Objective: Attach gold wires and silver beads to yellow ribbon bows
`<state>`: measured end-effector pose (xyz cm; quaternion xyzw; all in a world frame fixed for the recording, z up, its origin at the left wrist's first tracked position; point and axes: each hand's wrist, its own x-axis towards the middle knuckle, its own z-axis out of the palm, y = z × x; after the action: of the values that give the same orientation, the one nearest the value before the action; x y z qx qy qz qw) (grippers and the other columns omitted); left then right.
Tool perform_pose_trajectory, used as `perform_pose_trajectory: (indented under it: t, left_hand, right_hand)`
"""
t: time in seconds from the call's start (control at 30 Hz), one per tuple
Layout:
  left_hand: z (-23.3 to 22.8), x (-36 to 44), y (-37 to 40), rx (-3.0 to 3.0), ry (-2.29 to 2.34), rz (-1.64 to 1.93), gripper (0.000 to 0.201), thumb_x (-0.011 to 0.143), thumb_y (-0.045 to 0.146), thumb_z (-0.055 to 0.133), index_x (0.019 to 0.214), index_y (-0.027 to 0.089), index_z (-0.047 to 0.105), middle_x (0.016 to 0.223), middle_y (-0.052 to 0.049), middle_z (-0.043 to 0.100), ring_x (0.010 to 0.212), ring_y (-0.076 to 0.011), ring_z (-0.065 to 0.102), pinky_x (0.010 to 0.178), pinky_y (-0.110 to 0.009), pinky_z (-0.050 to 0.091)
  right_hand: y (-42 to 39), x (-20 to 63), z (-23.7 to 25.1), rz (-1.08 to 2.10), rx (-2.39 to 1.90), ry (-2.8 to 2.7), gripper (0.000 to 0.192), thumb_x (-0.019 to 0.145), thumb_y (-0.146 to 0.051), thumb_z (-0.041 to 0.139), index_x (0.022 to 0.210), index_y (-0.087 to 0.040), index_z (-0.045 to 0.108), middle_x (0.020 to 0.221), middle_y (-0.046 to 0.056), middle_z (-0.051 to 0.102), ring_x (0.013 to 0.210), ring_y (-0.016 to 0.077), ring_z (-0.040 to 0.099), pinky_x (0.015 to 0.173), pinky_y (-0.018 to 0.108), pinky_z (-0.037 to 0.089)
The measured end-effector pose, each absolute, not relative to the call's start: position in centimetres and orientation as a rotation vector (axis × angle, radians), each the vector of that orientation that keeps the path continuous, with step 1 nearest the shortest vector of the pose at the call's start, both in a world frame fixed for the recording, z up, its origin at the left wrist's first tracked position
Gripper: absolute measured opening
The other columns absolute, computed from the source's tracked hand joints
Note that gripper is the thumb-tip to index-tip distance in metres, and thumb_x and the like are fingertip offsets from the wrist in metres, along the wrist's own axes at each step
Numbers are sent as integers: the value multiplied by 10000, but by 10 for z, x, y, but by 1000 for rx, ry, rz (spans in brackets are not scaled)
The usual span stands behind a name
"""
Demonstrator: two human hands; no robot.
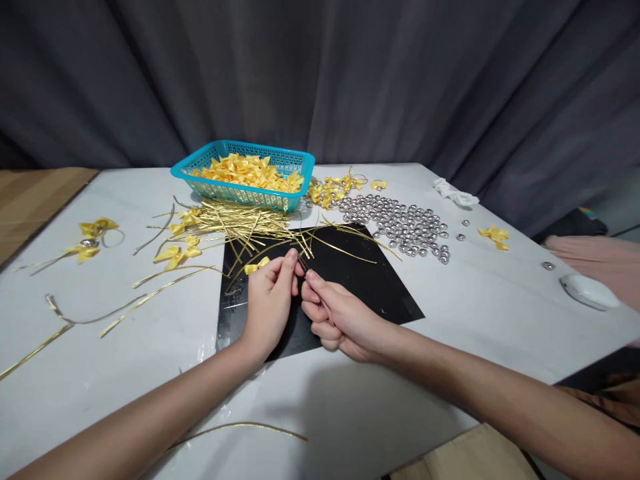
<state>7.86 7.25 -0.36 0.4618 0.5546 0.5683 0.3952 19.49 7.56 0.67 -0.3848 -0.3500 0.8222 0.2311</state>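
Note:
Above a black mat [360,280], my two hands meet with their fingertips almost touching. My left hand [273,293] is closed in a pinch on a thin strand [303,263], whose exact kind is too fine to make out. Its other end runs into my right hand [345,313], closed with thumb against curled fingers; something narrow and pinkish may lie in that fist. A yellow ribbon bow [257,266] lies just left of my left fingers. Behind the hands, a pile of gold cords [245,223] spreads over the mat's far edge.
A blue basket [200,180] of yellow bows stands at the back. Right of it lie finished-looking bow pieces [333,190] and many silver beads [410,230]. Loose gold cords [155,300] lie left. A white mouse-like object [590,292] and crumpled tissue [455,193] are on the right.

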Motion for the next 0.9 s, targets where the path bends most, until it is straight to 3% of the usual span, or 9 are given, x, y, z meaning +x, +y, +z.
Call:
perform_pose_trajectory:
  t: [0.63, 0.9]
  left_hand:
    - [-7, 78, 75, 1047, 1365, 1408, 353, 853, 421, 504, 594, 181, 504, 477, 58, 373, 449, -87, 320, 449, -224, 242]
    - [-7, 78, 74, 1038, 1348, 1401, 351, 867, 411, 488, 603, 181, 494, 469, 62, 361, 452, -87, 307, 448, -223, 229]
  right_hand:
    - [94, 212, 14, 2084, -1122, -978, 392, 899, -514, 399, 674, -205, 309, 479, -118, 205, 344, 17, 55, 295, 101, 63]
    - [96, 225, 22, 2345, -1126, -1162, 418, 906, -529, 362, 652, -198, 331, 453, -116, 226, 321, 18, 55, 286, 125, 58]
